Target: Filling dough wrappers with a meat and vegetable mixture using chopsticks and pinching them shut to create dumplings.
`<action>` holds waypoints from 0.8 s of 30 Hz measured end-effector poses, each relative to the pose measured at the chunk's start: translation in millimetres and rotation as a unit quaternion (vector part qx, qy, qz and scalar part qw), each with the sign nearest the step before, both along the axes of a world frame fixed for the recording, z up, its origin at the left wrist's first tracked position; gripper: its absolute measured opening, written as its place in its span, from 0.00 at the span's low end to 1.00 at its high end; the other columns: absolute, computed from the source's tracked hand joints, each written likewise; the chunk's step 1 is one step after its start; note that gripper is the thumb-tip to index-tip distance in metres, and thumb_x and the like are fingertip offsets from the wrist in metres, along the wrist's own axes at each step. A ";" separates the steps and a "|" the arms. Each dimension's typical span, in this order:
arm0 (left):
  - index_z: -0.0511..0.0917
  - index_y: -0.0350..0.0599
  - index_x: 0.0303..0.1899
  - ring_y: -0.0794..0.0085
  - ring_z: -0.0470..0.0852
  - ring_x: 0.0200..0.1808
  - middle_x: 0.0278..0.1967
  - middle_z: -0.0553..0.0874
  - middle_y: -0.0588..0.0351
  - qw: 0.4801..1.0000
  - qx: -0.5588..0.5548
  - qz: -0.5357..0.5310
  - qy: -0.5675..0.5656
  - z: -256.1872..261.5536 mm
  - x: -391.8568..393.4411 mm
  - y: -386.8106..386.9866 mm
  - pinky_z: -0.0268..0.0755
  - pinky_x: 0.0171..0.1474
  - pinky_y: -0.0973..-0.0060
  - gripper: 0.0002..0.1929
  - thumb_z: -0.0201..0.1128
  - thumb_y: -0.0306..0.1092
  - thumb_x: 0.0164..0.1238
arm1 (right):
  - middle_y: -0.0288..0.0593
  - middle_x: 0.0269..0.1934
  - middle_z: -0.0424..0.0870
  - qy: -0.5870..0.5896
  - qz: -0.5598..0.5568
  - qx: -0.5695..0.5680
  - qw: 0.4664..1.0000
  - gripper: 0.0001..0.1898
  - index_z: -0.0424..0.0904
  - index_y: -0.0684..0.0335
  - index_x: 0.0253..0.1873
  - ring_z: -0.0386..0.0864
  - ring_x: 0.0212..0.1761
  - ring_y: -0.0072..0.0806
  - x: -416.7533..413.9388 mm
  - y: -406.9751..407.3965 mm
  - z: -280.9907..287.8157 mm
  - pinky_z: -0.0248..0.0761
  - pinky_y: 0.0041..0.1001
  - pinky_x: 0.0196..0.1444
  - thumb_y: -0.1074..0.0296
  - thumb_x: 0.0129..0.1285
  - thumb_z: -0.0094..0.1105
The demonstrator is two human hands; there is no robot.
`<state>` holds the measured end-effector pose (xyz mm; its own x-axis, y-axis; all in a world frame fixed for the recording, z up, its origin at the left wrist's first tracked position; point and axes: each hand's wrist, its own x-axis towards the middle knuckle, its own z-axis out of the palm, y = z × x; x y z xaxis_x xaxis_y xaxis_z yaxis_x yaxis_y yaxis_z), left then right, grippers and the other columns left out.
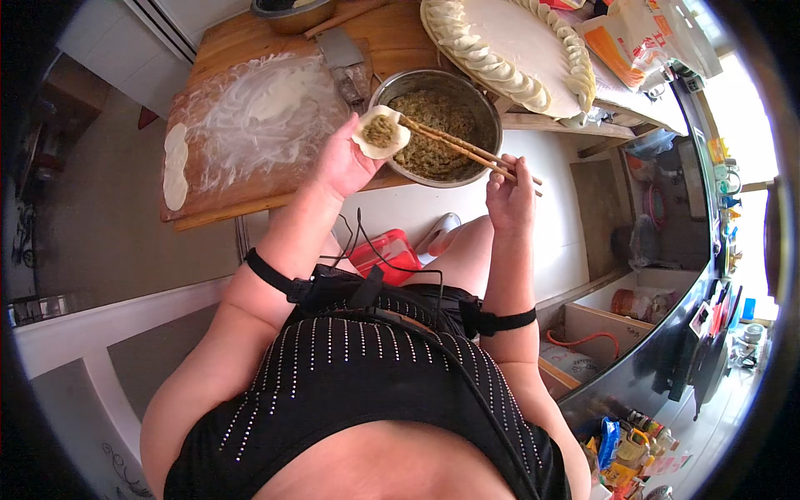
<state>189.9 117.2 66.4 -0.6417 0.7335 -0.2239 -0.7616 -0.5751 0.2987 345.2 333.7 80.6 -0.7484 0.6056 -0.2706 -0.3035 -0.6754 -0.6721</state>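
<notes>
On my left hand (351, 159) lies a round dough wrapper (381, 132) with a small heap of green-brown filling at its middle. My right hand (512, 194) grips a pair of wooden chopsticks (472, 152), their tips at the wrapper's right edge. Below the chopsticks stands a steel bowl (499, 125) of chopped filling (437, 119). A cleaver (340, 49) lies left of the bowl on the wooden board. Overlapping dough wrappers (175, 167) rest at the board's left edge. Rows of pleated dumplings (478, 53) line the rim of a round tray at the upper right.
Flour covers the middle of the wooden board (219, 203). A rolling pin (347, 17) and a dark basin (300, 19) are at its far side. A printed bag (650, 44) lies beyond the tray. A red plastic container (387, 255) and black cables are below, near my legs.
</notes>
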 end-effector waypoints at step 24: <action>0.68 0.35 0.55 0.56 0.75 0.56 0.53 0.76 0.44 0.999 0.020 -0.028 0.012 27.4 21.9 12.4 0.68 0.61 0.60 0.22 0.35 0.43 0.75 | 0.41 0.25 0.72 -0.021 -0.026 0.132 0.991 0.15 0.73 0.68 0.38 0.69 0.20 0.24 -2.0 -19.1 23.0 0.65 0.23 0.21 0.61 0.69 0.47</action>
<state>211.8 129.6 93.9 -0.6040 0.7767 -0.1786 -0.7859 -0.5432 0.2954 343.1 314.6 103.6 -0.7061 0.6963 -0.1287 -0.3006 -0.4593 -0.8359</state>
